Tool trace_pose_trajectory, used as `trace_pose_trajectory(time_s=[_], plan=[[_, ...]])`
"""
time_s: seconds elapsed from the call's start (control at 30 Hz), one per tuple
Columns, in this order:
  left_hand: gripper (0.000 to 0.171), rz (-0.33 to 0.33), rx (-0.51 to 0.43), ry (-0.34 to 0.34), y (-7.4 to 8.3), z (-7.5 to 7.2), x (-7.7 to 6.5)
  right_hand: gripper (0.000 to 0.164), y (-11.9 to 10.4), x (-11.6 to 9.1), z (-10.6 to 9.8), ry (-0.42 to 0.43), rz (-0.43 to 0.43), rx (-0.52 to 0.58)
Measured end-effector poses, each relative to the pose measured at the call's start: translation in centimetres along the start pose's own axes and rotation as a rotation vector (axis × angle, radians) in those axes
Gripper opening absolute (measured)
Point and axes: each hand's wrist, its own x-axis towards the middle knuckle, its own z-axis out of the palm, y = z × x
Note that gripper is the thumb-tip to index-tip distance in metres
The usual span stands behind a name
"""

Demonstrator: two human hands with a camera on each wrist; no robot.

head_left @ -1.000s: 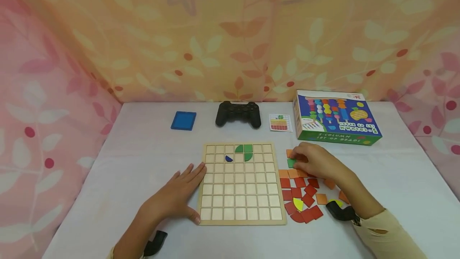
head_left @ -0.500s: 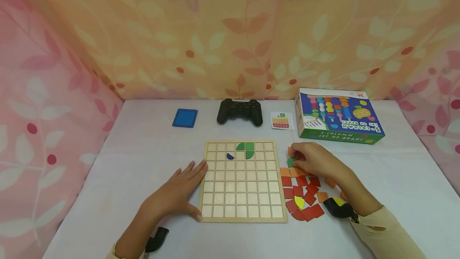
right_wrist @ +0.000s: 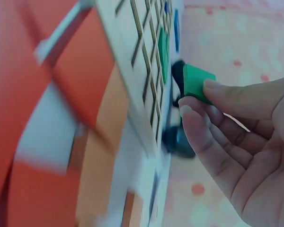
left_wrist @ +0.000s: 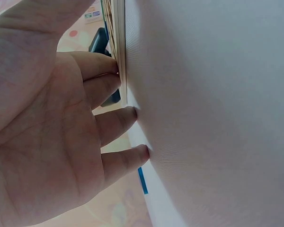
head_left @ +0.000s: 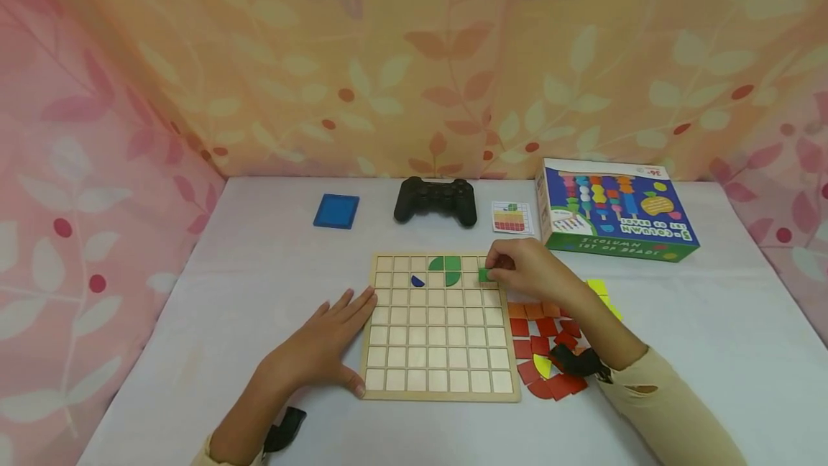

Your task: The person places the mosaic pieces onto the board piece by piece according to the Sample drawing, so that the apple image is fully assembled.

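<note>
A wooden grid board (head_left: 427, 336) lies on the white table. My left hand (head_left: 317, 347) rests spread at its left edge, thumb by the near corner and fingertips along the side. Between thumb and fingers, my right hand (head_left: 533, 272) pinches a green square tile (right_wrist: 197, 81) over the board's upper right cells. Near the top of the grid sit a green square (head_left: 452, 263) and two green quarter-round pieces, one left of it and one below. A small dark blue rounded piece (head_left: 417, 281) lies tilted in the second row.
Right of the board are loose red tiles (head_left: 522, 349), orange tiles (head_left: 534, 311) and yellow tiles (head_left: 596, 287), partly under the right forearm. Behind stand a blue square tray (head_left: 336, 211), a black game controller (head_left: 435, 200), a printed pattern card (head_left: 511, 218) and a bead-set box (head_left: 617, 207).
My right hand has picked up the green square tile from among the loose pieces and carried it left over the board's upper right. The left hand stays in place.
</note>
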Motion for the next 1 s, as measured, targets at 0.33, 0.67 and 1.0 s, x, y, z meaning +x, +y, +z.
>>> trace_pose_trajectory(time_s=[0.33, 0.67, 1.0], plan=[[0.136, 0.015, 0.001, 0.004, 0.0, -0.1, 0.0, 0.013, -2.3, 3.3, 3.4, 0.011, -0.071, 0.056], [0.136, 0.021, -0.003, -0.001, 0.1, -0.1, 0.0, 0.016, -4.1, 4.9, 5.4, 0.023, -0.054, -0.112], [0.137, -0.005, 0.014, -0.001, -0.1, 0.2, 0.1, 0.023, -4.9, 4.3, 6.4, 0.035, -0.237, -0.356]])
